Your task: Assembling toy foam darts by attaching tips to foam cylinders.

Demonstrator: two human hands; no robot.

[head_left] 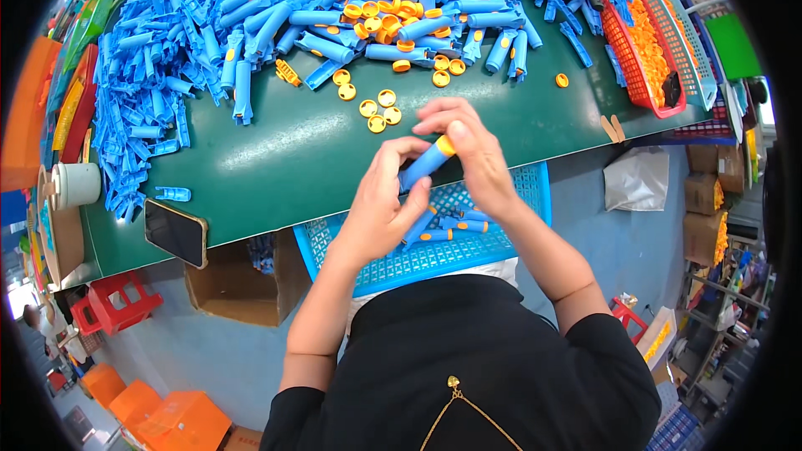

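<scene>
A blue plastic tube [423, 169] is gripped in my left hand [376, 205], slanting up to the right. An orange cap [446, 146] sits on its upper end. My right hand [478, 163] closes around that capped end with thumb and fingers; how firmly the cap is seated I cannot tell. Both hands are over the front edge of the green table [267, 175]. Beneath them a light blue basket [536, 192] holds several blue tubes with orange ends [464, 224]. Several loose orange caps [386, 98] lie on the table just beyond my hands.
A large heap of blue tubes and parts [284, 0] covers the table's back and left. At right stands a red basket [618, 58] full of orange pieces. A phone [175, 232] overhangs the front edge, near a white bucket [77, 184]. An open cardboard box [234, 296] sits below.
</scene>
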